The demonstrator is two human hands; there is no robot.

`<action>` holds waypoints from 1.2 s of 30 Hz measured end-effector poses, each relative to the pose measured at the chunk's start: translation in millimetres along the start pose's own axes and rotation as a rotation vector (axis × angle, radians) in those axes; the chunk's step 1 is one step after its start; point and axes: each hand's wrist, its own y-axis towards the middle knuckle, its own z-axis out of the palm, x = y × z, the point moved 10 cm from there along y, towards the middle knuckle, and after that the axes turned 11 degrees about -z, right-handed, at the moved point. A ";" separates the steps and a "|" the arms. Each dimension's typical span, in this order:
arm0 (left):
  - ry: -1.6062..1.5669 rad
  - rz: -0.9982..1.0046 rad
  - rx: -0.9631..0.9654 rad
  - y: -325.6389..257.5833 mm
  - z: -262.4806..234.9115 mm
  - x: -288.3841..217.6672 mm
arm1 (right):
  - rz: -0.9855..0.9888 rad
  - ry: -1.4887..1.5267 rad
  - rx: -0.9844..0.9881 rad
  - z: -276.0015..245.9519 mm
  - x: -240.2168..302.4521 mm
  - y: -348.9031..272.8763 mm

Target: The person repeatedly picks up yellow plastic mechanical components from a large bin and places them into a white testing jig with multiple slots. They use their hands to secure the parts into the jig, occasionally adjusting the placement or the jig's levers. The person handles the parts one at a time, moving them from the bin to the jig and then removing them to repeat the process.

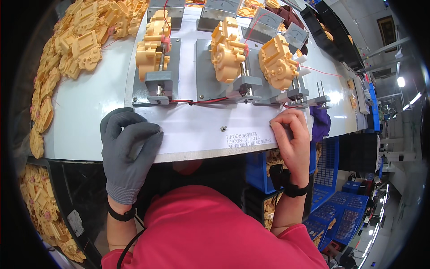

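Note:
My left hand (pixel 130 143), in a grey glove, rests at the front edge of the work board with its fingers curled and thumb and forefinger together. No object shows in it. My bare right hand (pixel 293 141) lies at the board's right front, fingers bent and tips close together, also with nothing visible between them. Beyond my hands stand three yellow plastic gearbox housings, a left one (pixel 150 58), a middle one (pixel 226 54) and a right one (pixel 277 65). Each sits on a grey test fixture with a metal shaft, the left fixture (pixel 159 83) lying closest to my left hand.
Several analog meters (pixel 219 11) line the back. A large heap of yellow housings (pixel 85 45) covers the table's left side. Red and black wires (pixel 192 102) run between fixtures. A purple cloth (pixel 320 123) lies right of my right hand. Blue crates (pixel 345 210) stand below right.

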 end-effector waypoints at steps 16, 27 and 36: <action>-0.048 -0.001 -0.008 -0.2 -2.7 3.5 | -0.254 -0.043 0.067 53.4 85.7 14.2; -0.068 0.010 -0.038 1.1 -4.3 5.5 | -0.268 -0.029 0.016 60.8 77.0 13.2; -0.065 0.019 -0.047 1.8 -5.4 4.5 | -0.250 -0.026 0.000 60.6 75.0 9.8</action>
